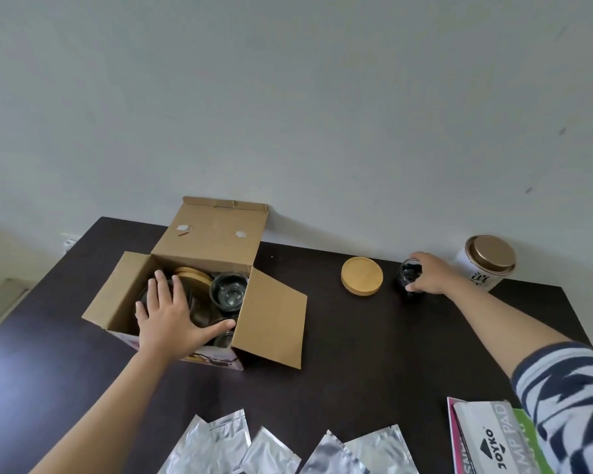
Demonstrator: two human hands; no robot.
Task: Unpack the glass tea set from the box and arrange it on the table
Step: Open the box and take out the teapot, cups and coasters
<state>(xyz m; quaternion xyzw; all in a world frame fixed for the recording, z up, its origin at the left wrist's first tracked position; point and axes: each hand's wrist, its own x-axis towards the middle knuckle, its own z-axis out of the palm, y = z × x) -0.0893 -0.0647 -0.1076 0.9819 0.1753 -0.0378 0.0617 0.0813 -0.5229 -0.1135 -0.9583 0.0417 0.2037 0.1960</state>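
An open cardboard box (271, 313) stands on the dark table (356, 354) at the left. Inside it I see a glass cup (229, 291), wooden coasters (194, 275) and more glassware partly hidden. My left hand (172, 313) is spread flat over the box's contents, fingers apart. One round wooden coaster (362, 276) lies on the table right of the box. My right hand (428, 275) grips a small glass cup (408, 278) that stands on the table just right of that coaster.
A white tin with a bronze lid (490, 260) stands at the back right by the wall. Several silver foil pouches (278, 449) lie along the near edge. A stamp pad box and papers (483, 439) sit at the near right.
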